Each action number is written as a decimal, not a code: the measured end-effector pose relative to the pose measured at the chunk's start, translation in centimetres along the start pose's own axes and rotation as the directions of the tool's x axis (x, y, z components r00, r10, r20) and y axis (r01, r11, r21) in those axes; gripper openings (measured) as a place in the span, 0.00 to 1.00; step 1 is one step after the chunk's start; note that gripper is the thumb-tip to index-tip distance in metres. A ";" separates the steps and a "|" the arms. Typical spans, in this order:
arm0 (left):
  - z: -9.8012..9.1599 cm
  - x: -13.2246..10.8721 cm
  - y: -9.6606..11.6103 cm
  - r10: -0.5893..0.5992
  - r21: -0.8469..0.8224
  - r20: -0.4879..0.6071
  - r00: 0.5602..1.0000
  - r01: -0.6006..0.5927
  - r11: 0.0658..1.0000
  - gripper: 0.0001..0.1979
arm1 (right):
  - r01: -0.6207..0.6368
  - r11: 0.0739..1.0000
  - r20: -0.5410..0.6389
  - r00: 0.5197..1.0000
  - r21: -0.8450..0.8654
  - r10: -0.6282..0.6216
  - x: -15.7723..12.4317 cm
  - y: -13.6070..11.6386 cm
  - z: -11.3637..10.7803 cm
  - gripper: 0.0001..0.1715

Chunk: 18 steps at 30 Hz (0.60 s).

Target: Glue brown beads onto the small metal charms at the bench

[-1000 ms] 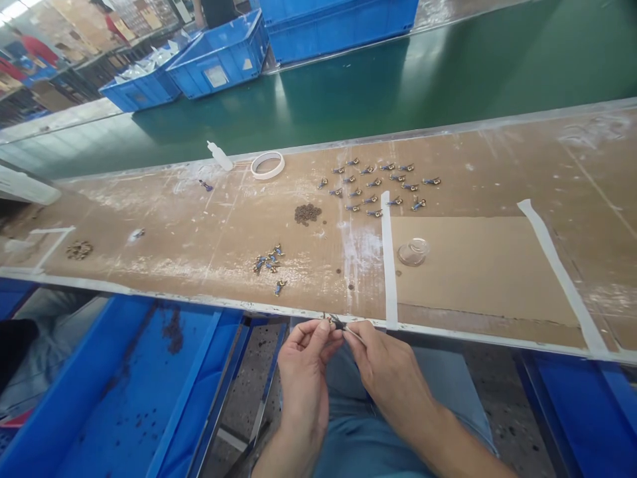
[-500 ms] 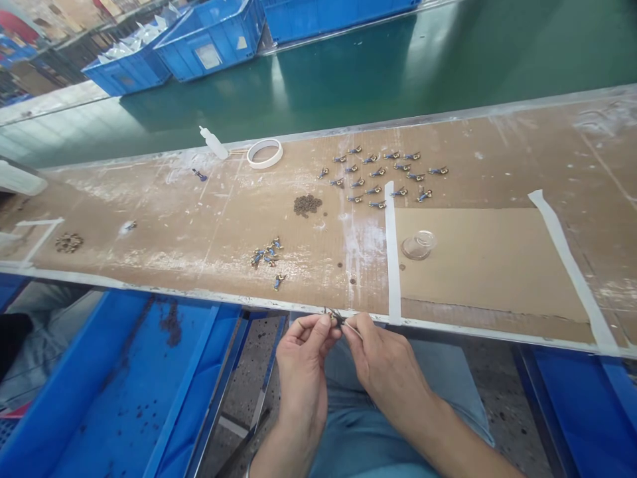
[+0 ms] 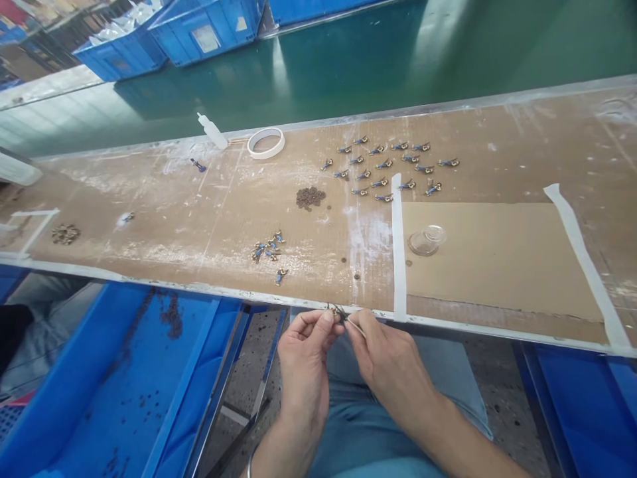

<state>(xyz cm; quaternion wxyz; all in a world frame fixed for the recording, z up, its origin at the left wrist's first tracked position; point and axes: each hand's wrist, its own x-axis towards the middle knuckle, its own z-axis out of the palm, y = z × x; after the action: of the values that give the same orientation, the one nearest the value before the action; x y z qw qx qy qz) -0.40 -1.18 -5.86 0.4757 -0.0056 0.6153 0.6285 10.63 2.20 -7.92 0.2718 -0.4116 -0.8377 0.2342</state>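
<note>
Hands meet just off the near edge of the table [image 3: 199,287] — left hand [image 3: 303,352] pinches a tiny dark part [image 3: 339,313], right hand [image 3: 388,362] grips a thin tool [image 3: 357,326] against it. Blue-gold parts [image 3: 388,169] sit in rows farther back, brown rings [image 3: 310,197] piled near them — blue bin [image 3: 114,372] down left.

Factory assembly line. Long cardboard-covered workbench [image 3: 199,219] with tape strips, running beside a green conveyor belt [image 3: 348,73]. Blue plastic crates [image 3: 204,30] stacked beyond the belt, blue bins [image 3: 99,385] under the bench. Rows of small identical blue-and-gold parts [image 3: 388,166] laid out, plus a glue bottle [image 3: 212,131] and tape roll [image 3: 266,143].
</note>
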 end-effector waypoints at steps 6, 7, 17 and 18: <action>-0.1 0.0 0.0 -0.003 0.016 -0.005 1.000 0.003 1.000 0.13 | -0.017 1.000 -0.030 0.999 0.011 0.017 0.3 0.2 -0.3 0.10; -0.1 0.0 0.0 -0.002 0.018 -0.006 1.000 0.002 1.000 0.13 | -0.014 1.000 -0.029 0.999 0.010 0.014 0.4 0.3 -0.3 0.10; -0.1 0.1 0.1 -0.008 0.027 -0.003 1.000 0.008 1.000 0.12 | 0.041 0.997 0.037 0.999 -0.060 -0.038 0.4 0.5 -0.7 0.12; -0.1 0.1 0.1 -0.007 0.028 -0.002 1.000 0.007 1.000 0.12 | 0.040 0.997 0.042 0.998 -0.063 -0.038 0.4 0.4 -0.7 0.12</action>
<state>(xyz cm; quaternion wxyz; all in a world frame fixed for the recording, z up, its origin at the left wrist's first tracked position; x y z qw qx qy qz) -0.54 -1.21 -5.88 0.4772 -0.0019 0.6245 0.6183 11.11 2.93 -7.54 0.2459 -0.3987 -0.8580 0.2106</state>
